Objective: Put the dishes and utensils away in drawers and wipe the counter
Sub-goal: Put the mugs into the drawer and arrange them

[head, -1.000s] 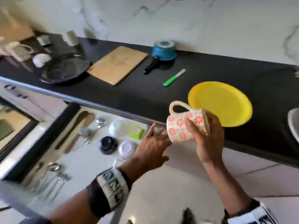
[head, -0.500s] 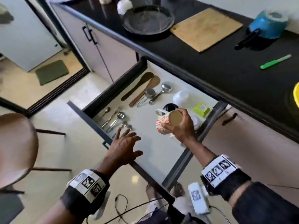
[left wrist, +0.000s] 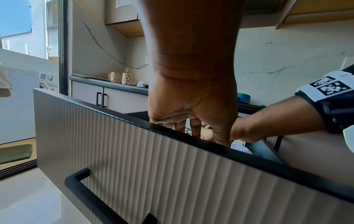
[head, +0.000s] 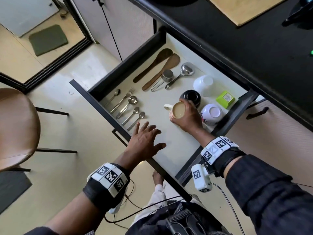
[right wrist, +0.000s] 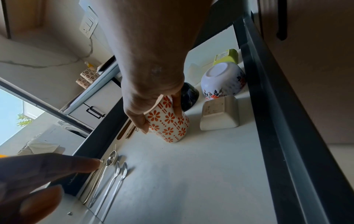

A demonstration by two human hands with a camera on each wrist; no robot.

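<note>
My right hand [head: 185, 116] grips a white mug with orange flowers [head: 176, 110] upside down on the floor of the open drawer [head: 169, 146]. In the right wrist view the mug [right wrist: 169, 121] stands mouth down, fingers [right wrist: 138, 121] wrapped round its base end. My left hand [head: 145, 141] lies flat with spread fingers over the drawer's front edge, holding nothing. In the left wrist view its fingers [left wrist: 191, 121] hang over the ribbed drawer front [left wrist: 153, 166].
In the drawer lie spoons and a fork [head: 128, 106], wooden spatulas [head: 159, 67], metal scoops [head: 176, 75], a black bowl [head: 191, 97], two white bowls [head: 211, 114], a green box [head: 225, 99] and a square dish [right wrist: 220, 113]. Above is the black counter [head: 237, 41] with a cutting board [head: 242, 7]. A stool [head: 15, 126] stands left.
The right hand carried the mug from counter height down into the drawer, turned it upside down and brought it to the drawer floor. The left hand moved onto the drawer's front edge.
</note>
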